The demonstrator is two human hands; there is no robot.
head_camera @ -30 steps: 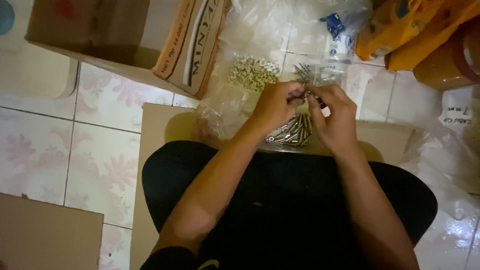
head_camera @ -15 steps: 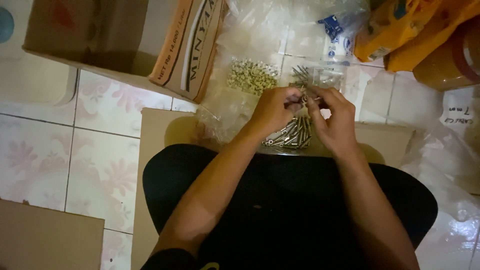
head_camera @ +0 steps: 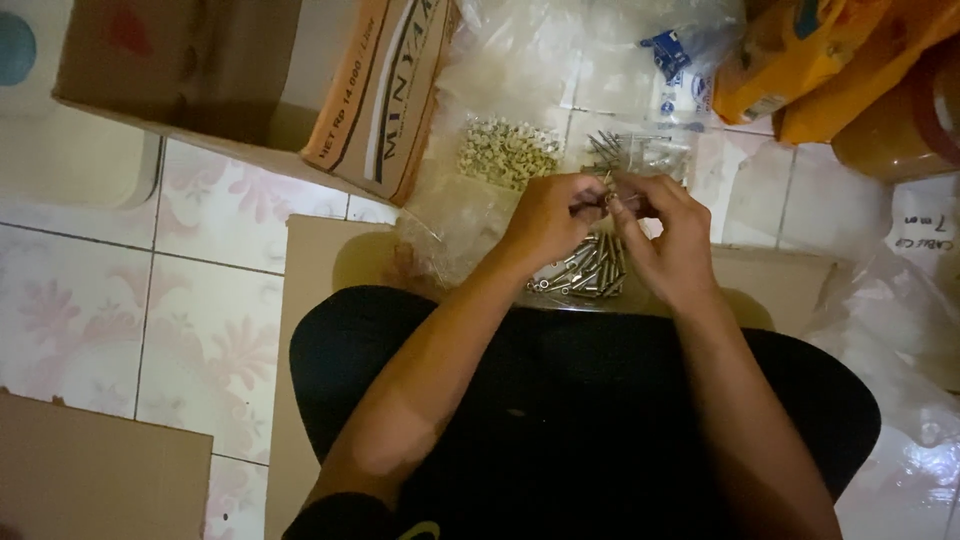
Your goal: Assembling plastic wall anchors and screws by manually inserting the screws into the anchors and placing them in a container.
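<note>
Where the two hands meet just above the middle of the frame, a small metal screw (head_camera: pixel 607 200) is pinched between them, though it is too small and dim to tell more than that it is thin and shiny. The left hand (head_camera: pixel 545 222) closes its fingertips on one end, and the right hand (head_camera: pixel 668 235) curls its fingers around the other end, thumbs nearly touching. Directly below the hands a pile of finished screws (head_camera: pixel 588 272) lies on a flat sheet of cardboard (head_camera: pixel 320 300) that spreads across the person's lap. Just above the hands sits a clear bag of loose screws (head_camera: pixel 640 152), and to its left a clear bag of small pale plugs (head_camera: pixel 506 152), both resting on crumpled plastic wrap (head_camera: pixel 520 60). In the upper left of the frame an open cardboard box (head_camera: pixel 250 80) stands on the tiled floor (head_camera: pixel 110 290). Yellow and orange packets (head_camera: pixel 800 60) fill the upper right corner, and another piece of cardboard (head_camera: pixel 90 480) lies in the lower left.
</note>
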